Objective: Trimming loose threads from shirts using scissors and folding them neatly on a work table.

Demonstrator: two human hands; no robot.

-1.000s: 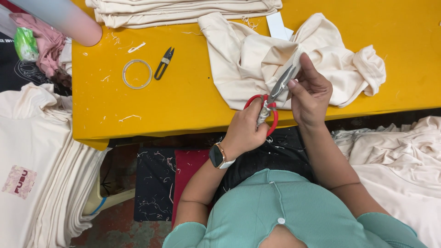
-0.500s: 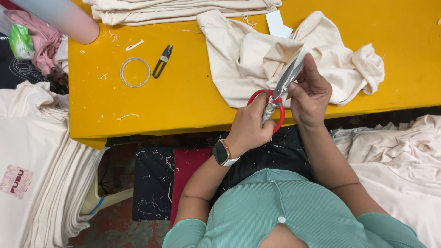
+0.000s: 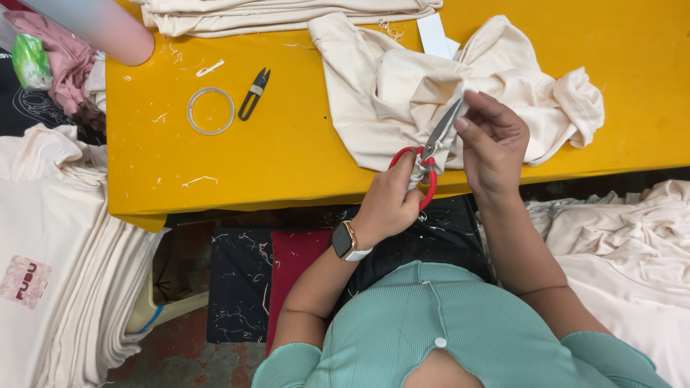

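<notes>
Lighting's pretty bright and even from overhead, so the yellow table looks saturated with only soft, short shadows under the cream garment and the hands. No real glare, and things stay sharp in the middle. The pale tube at the top left corner is close and blurry, and the space under the table goes dim.

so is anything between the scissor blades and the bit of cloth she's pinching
Nothing visible. The left hand holds the red-handled scissors, whose blade tips reach the fold of cream garment pinched by the right hand. The thread snips and tape ring lie apart, further left on the yellow table.
</notes>
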